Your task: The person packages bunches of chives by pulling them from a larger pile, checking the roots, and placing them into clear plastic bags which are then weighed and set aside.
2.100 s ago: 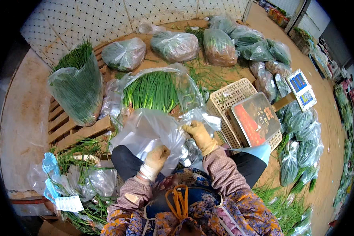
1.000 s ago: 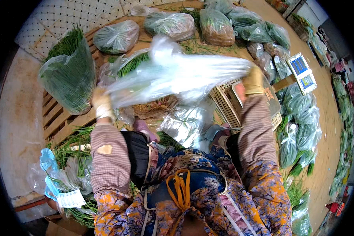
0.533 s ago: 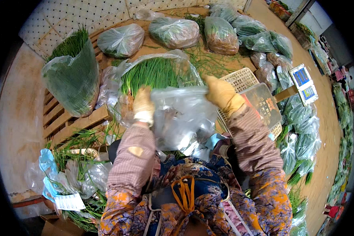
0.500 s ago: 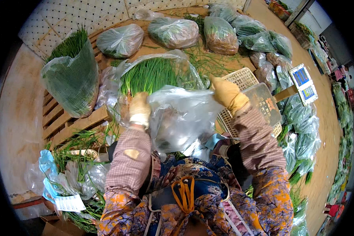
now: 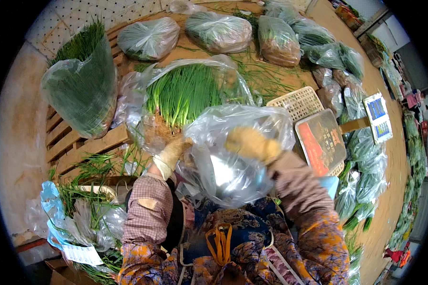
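A large clear plastic bag lies spread in front of me, its upper side raised and crumpled. My left hand, in a tan glove, is closed on the bag's near left edge, beside the roots of a bunch of green onions. The onions lie on the plastic with their roots toward me and green tops away. My right hand, also gloved, is over the raised part of the bag at its mouth. Motion blurs its fingers, and whether it grips the plastic does not show.
A scale with a blue display and a cream basket stand at the right. Filled bags line the back. A tall bag of greens stands on a wooden pallet at the left, above loose trimmings.
My right hand has moved left and toward me, off the basket side and over the bag. My left hand has come down to the onion roots, baring more of the bunch. The view has shifted slightly.
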Demonstrator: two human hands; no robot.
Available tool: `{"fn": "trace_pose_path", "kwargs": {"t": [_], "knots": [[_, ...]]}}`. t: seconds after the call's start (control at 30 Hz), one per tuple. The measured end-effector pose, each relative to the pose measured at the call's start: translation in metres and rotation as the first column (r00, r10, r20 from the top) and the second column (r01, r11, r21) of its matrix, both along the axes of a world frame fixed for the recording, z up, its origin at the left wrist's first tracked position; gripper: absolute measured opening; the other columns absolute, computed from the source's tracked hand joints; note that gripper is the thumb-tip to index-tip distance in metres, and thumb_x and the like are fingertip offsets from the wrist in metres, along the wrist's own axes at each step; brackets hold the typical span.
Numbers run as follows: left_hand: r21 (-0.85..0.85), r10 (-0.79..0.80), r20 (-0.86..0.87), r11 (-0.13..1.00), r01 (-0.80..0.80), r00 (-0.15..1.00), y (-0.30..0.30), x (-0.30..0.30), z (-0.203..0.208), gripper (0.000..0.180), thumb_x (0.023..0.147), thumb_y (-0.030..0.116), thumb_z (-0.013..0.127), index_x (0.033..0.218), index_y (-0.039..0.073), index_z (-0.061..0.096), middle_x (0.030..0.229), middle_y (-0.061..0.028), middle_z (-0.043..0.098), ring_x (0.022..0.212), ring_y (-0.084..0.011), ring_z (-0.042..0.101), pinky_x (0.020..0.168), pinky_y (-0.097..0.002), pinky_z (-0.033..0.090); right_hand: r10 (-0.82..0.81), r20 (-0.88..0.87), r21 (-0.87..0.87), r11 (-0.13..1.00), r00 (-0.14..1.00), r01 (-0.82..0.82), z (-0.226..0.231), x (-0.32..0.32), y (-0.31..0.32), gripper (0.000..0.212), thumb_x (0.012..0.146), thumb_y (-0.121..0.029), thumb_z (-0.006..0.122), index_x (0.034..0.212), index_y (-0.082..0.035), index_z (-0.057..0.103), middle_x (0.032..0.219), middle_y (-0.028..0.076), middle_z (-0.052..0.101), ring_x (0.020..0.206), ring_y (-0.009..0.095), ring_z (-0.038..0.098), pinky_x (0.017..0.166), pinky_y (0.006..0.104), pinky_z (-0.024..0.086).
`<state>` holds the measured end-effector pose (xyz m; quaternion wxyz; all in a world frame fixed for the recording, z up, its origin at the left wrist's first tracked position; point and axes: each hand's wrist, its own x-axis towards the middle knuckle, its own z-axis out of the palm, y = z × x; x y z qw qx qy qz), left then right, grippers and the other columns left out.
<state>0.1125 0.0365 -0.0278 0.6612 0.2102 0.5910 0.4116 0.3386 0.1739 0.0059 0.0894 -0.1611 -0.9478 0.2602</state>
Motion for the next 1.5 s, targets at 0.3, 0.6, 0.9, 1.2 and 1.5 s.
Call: {"fn": "trace_pose_path", "kwargs": {"t": [0.3, 0.6, 0.9, 1.2, 1.5], "knots": [[-0.54, -0.695, -0.636, 0.711, 0.451, 0.334, -0.013, -0.041, -0.024, 0.064, 0.067, 0.056, 0.058, 0.1, 0.0, 0.058, 0.093, -0.0214, 0.06, 0.087, -0.0327, 0.058, 0.074, -0.0372, 0.046, 0.594, 0.687, -0.694, 0.707, 0.419, 0.136, -0.098, 0.033, -0.042, 0.06, 0.074, -0.056, 0.056, 0.114, -0.01, 0.054, 0.116, 0.014, 0.053, 0.11, 0.025, 0.047, 0.097, 0.0405, 0.032], [-0.438, -0.737, -0.596, 0.632, 0.639, 0.32, 0.009, 0.0, -0.011, 0.057, 0.069, 0.051, 0.059, 0.099, 0.002, 0.057, 0.089, -0.0214, 0.061, 0.085, -0.037, 0.058, 0.073, -0.0424, 0.046, -0.468, 0.568, -0.517, 0.437, 0.677, 0.736, -0.181, -0.143, 0.037, 0.094, 0.071, -0.045, 0.065, 0.131, 0.01, 0.017, 0.11, 0.023, 0.054, 0.101, 0.028, 0.053, 0.087, 0.032, 0.042], [-0.446, -0.75, -0.612, 0.589, 0.674, 0.251, -0.007, -0.01, -0.013, 0.042, 0.072, 0.039, 0.061, 0.094, 0.003, 0.059, 0.092, -0.0184, 0.061, 0.084, -0.0332, 0.059, 0.072, -0.0401, 0.047, -0.528, 0.782, -0.177, 0.323, 0.332, 0.93, -0.165, -0.249, 0.005, 0.131, 0.057, -0.063, 0.067, 0.131, 0.009, -0.013, 0.126, 0.03, 0.036, 0.116, 0.036, 0.04, 0.094, 0.0394, 0.037], [-0.318, -0.647, -0.657, 0.702, 0.637, 0.386, -0.007, -0.022, -0.009, 0.039, 0.072, 0.037, 0.062, 0.087, 0.002, 0.059, 0.087, -0.0199, 0.061, 0.081, -0.0346, 0.059, 0.067, -0.0419, 0.047, -0.68, 0.633, -0.269, 0.256, 0.371, 0.928, -0.223, -0.219, 0.024, 0.126, 0.055, -0.047, 0.074, 0.132, 0.008, -0.009, 0.119, 0.03, 0.043, 0.111, 0.037, 0.044, 0.094, 0.0377, 0.038], [-0.359, -0.668, -0.669, 0.675, 0.644, 0.326, -0.003, -0.016, -0.016, 0.044, 0.071, 0.042, 0.062, 0.088, 0.002, 0.057, 0.083, -0.0186, 0.061, 0.078, -0.036, 0.06, 0.067, -0.0442, 0.047, -0.752, 0.484, -0.411, 0.255, 0.447, 0.875, -0.273, -0.201, 0.03, 0.114, 0.061, -0.026, 0.072, 0.132, 0.008, -0.01, 0.098, 0.029, 0.054, 0.084, 0.029, 0.058, 0.079, 0.0298, 0.046]]}}
